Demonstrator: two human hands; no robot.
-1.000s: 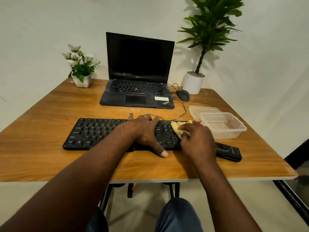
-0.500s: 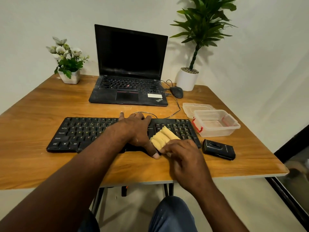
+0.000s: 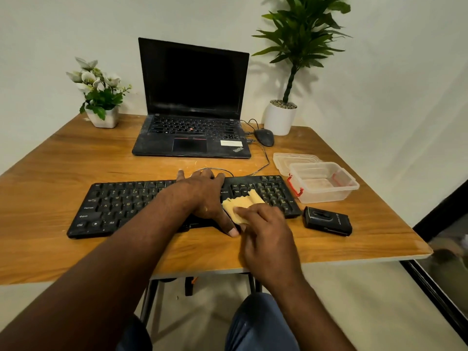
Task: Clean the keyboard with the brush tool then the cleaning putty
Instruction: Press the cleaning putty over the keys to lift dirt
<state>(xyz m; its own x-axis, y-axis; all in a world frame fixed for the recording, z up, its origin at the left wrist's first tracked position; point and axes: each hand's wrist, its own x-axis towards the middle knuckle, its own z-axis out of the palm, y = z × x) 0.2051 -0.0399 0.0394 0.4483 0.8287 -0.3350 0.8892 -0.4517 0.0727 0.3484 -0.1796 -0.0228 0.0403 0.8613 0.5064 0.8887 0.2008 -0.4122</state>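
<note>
**A:** Where's the putty (image 3: 240, 202) now?

**B:** On the right part of the keyboard (image 3: 121, 206), flattened over the keys between the main block and the number pad, reaching the near edge. 1 second ago it sat up at the far right corner, next to the plastic box (image 3: 326, 183). It has since been dragged toward the person across those keys.

**A:** And the hands?

**B:** The right hand (image 3: 266, 231) lies on the near half of the putty with its fingers laid out almost flat, pressing down and not wrapped around it. The left hand (image 3: 202, 196) is spread flat over the middle of the keyboard, fingers reaching the far edge and thumb at the near edge just beside the putty. It grips nothing and looks like it's steadying the board.

**A:** What does that mean for the job?

**B:** I'd say the brush step is over: a small black case (image 3: 326, 221), possibly the brush, lies untouched on the table (image 3: 76, 160) right of the keyboard. The putty has swept 1 strip at the right end. The whole left stretch of keys probably remains.
</note>
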